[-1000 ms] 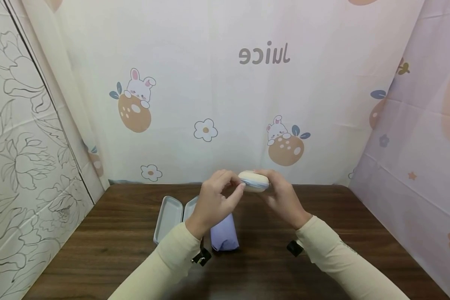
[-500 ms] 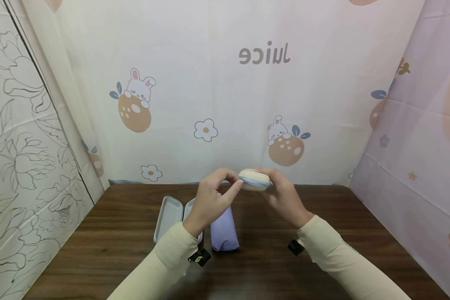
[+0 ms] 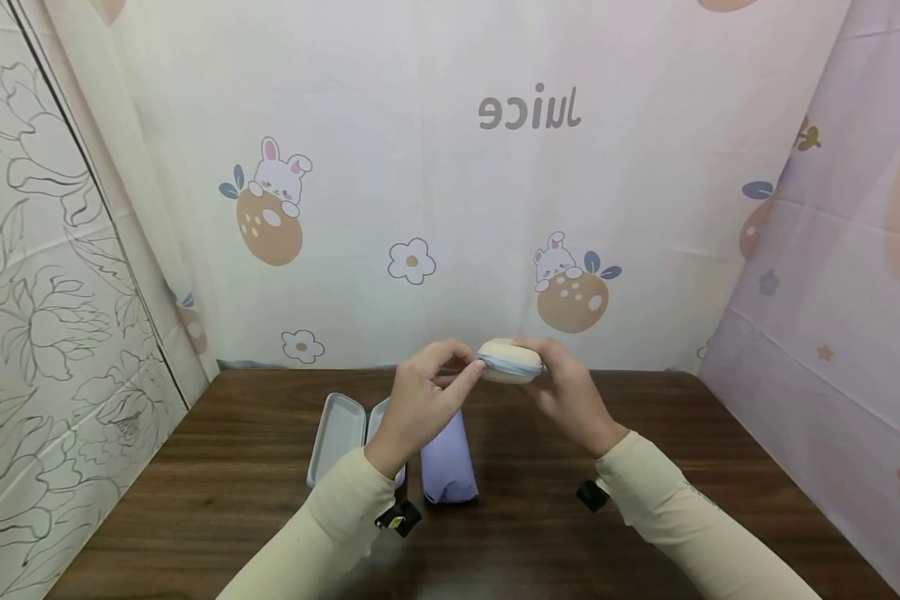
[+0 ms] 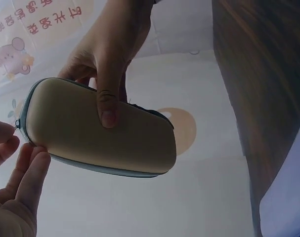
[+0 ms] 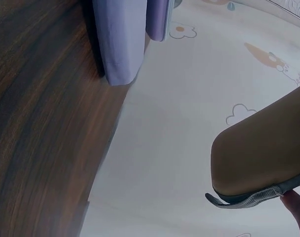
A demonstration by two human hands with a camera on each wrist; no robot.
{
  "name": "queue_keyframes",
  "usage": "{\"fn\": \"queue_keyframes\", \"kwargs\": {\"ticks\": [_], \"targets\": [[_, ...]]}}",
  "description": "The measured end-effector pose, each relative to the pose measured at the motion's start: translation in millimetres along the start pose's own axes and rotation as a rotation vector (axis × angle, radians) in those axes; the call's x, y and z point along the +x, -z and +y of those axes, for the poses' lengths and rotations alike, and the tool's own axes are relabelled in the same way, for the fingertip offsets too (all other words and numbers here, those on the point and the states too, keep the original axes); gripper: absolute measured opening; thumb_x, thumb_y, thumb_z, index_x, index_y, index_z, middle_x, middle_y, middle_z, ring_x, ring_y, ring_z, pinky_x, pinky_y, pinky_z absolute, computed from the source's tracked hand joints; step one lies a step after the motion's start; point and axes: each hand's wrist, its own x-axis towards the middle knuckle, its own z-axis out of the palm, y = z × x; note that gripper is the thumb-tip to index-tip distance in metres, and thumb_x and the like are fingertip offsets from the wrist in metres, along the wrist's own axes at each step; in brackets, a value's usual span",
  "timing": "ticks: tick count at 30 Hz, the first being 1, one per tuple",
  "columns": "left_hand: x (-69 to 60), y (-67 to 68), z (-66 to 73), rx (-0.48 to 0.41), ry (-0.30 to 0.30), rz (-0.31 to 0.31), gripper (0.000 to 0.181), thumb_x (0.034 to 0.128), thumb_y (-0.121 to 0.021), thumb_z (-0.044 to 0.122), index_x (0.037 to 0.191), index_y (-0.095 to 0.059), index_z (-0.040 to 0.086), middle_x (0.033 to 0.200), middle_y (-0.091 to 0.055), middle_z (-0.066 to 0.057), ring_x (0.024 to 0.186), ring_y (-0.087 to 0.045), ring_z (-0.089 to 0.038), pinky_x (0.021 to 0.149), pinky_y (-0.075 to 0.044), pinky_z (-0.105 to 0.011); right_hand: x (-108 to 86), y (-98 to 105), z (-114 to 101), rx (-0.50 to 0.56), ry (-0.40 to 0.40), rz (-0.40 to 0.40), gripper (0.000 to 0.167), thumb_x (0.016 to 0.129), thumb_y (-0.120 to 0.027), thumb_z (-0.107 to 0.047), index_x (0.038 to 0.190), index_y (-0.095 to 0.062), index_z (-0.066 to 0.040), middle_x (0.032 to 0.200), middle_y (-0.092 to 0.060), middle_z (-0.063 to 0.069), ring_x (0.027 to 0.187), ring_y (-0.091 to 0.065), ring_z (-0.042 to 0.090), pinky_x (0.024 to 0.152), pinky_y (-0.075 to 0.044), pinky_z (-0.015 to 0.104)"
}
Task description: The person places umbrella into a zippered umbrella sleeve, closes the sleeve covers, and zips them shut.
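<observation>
A cream zip case [image 3: 508, 360] with a blue-grey zip band is held in the air above the back of the table. My right hand [image 3: 573, 396] grips its right side, thumb on one face in the left wrist view. At the case's left end, my left hand [image 3: 423, 400] pinches the small zip pull [image 4: 17, 124] between thumb and finger, other fingertips touching the edge. The case [image 4: 100, 131] looks shut along its band. A dark fabric strap [image 5: 248, 198] hangs from its far end in the right wrist view.
An open, pale-lined case [image 3: 337, 437] lies on the dark wooden table [image 3: 255, 500], partly hidden behind my left hand. Right beside it lies a purple wrapped bundle [image 3: 450, 467]. Printed curtains stand behind the table and at both sides.
Compared with a second ago, my left hand and forearm have shifted slightly left, and the case has tilted a little. Both hands keep their hold.
</observation>
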Motion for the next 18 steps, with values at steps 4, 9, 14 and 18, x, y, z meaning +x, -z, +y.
{"fn": "queue_keyframes", "kwargs": {"ticks": [4, 9, 14, 18], "targets": [[1.1, 2.2, -0.4, -0.019, 0.045, -0.009, 0.003, 0.0972, -0.068, 0.014, 0.097, -0.070, 0.012, 0.097, -0.068, 0.002, 0.091, -0.066, -0.011, 0.075, -0.059, -0.032, 0.4, 1.0, -0.9, 0.018, -0.009, 0.003, 0.063, 0.074, -0.085, 0.009, 0.129, -0.057, -0.003, 0.124, -0.063, 0.014, 0.114, -0.060, 0.029, 0.098, -0.048, 0.044], [1.6, 5.1, -1.1, -0.064, 0.153, -0.007, 0.006, 0.0969, -0.069, 0.020, 0.096, -0.071, 0.015, 0.092, -0.069, 0.005, 0.085, -0.065, -0.011, 0.074, -0.055, -0.030, 1.2, 1.6, -1.8, 0.037, -0.004, 0.014, 0.065, 0.071, -0.084, 0.012, 0.129, -0.058, -0.003, 0.124, -0.063, 0.014, 0.113, -0.060, 0.029, 0.097, -0.049, 0.042], [1.6, 5.8, 0.3, -0.059, 0.186, -0.025, 0.006, 0.0971, -0.069, 0.021, 0.097, -0.071, 0.015, 0.092, -0.068, 0.005, 0.082, -0.064, -0.013, 0.071, -0.053, -0.029, 0.5, 0.6, 0.5, 0.033, -0.010, 0.020, 0.066, 0.071, -0.084, 0.014, 0.129, -0.058, -0.004, 0.124, -0.063, 0.014, 0.113, -0.060, 0.029, 0.097, -0.049, 0.043], [1.5, 5.6, -0.1, -0.045, 0.193, -0.034, 0.005, 0.0973, -0.068, 0.021, 0.098, -0.070, 0.016, 0.093, -0.068, 0.005, 0.082, -0.064, -0.013, 0.070, -0.053, -0.030, -0.1, -0.3, 2.1, 0.032, -0.008, 0.022, 0.067, 0.070, -0.084, 0.015, 0.129, -0.058, -0.004, 0.124, -0.063, 0.014, 0.113, -0.061, 0.030, 0.096, -0.049, 0.045]]}}
